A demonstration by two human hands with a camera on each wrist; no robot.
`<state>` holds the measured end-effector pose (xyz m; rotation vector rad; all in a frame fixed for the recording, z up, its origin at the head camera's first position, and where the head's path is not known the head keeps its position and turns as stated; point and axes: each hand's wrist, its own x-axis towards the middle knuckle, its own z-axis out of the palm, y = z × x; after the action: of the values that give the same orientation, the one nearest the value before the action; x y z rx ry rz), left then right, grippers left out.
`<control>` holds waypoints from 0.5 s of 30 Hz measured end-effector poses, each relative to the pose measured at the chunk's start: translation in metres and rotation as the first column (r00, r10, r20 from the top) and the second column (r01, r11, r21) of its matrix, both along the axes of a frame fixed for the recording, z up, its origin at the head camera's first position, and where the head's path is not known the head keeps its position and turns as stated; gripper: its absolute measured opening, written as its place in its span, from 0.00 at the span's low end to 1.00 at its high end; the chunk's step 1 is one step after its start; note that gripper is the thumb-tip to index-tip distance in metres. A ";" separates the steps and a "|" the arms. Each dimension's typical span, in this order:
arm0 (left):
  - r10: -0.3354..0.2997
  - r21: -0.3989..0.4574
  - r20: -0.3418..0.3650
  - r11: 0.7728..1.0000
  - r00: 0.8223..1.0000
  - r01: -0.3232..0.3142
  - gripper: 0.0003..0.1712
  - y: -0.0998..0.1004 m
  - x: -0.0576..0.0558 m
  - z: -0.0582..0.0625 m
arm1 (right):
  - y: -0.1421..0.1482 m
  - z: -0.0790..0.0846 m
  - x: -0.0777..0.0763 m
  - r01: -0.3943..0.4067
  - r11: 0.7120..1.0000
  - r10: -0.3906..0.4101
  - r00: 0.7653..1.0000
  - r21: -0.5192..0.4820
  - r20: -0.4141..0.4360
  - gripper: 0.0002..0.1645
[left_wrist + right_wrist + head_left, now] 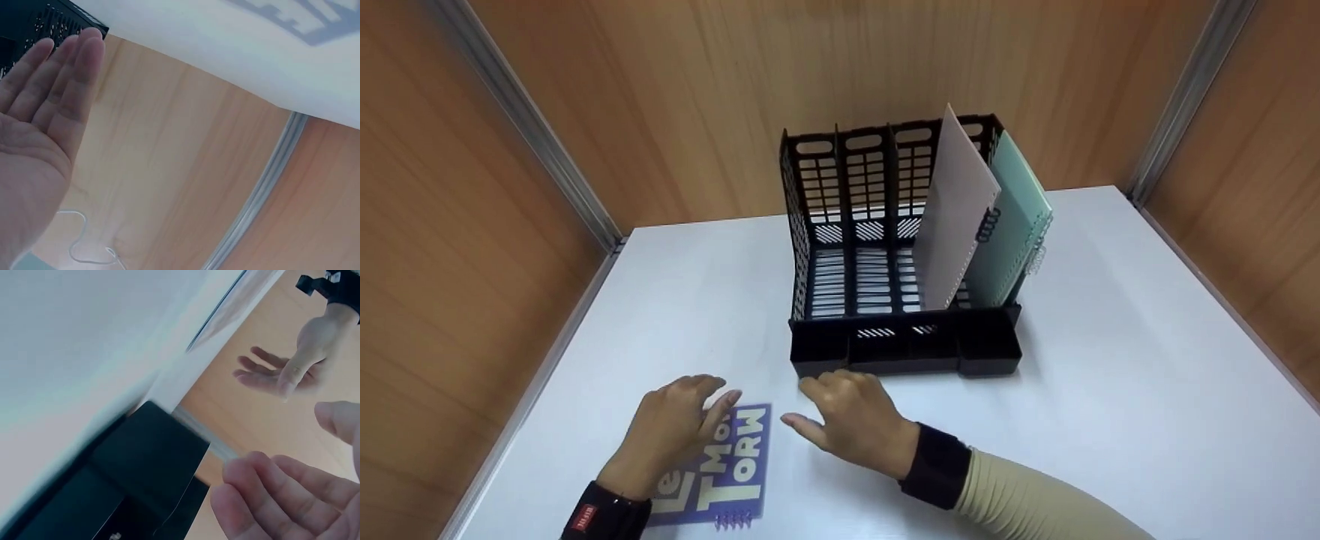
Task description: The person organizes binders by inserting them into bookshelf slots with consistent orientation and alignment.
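A purple spiral notebook (746, 457) with large pale lettering lies flat on the white table in the head view. Above it hovers my left hand (671, 424), which hides part of its cover; in the left wrist view the fingers are straight and the palm holds nothing. My right hand (859, 420) is just right of the notebook, close to the front of a black file organizer (907, 341). Its fingers are loosely bent and hold nothing in the right wrist view. In the organizer's right-hand slots stand a pink spiral notebook (956, 217) and a mint-green one (1012, 217).
Wood-grain panels (810, 67) with metal corner strips (540, 120) enclose the white table (1110, 315) at the back and sides. The organizer has upright dividers and small front compartments. A thin white cable (84, 236) shows against the panel in the left wrist view.
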<state>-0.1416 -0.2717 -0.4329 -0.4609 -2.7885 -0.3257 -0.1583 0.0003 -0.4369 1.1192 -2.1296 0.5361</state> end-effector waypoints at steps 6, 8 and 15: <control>-0.011 -0.076 0.112 0.997 0.994 0.020 0.17 -0.014 0.010 0.005 | -0.023 0.001 0.012 -0.029 0.990 0.030 1.000 0.135 -0.005 0.23; -0.018 -0.108 0.137 0.994 0.990 0.033 0.19 -0.018 0.015 0.006 | -0.031 0.001 0.017 -0.026 0.983 0.029 0.999 0.184 -0.015 0.24; -0.102 -0.221 0.144 0.966 0.984 0.133 0.40 -0.032 0.033 0.009 | -0.053 -0.002 0.031 -0.001 0.944 0.009 1.000 0.330 -0.024 0.26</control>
<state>-0.1083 -0.3040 -0.4240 -0.6847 -2.9481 -0.0575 -0.1278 -0.0526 -0.4384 1.3034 -2.2489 0.1648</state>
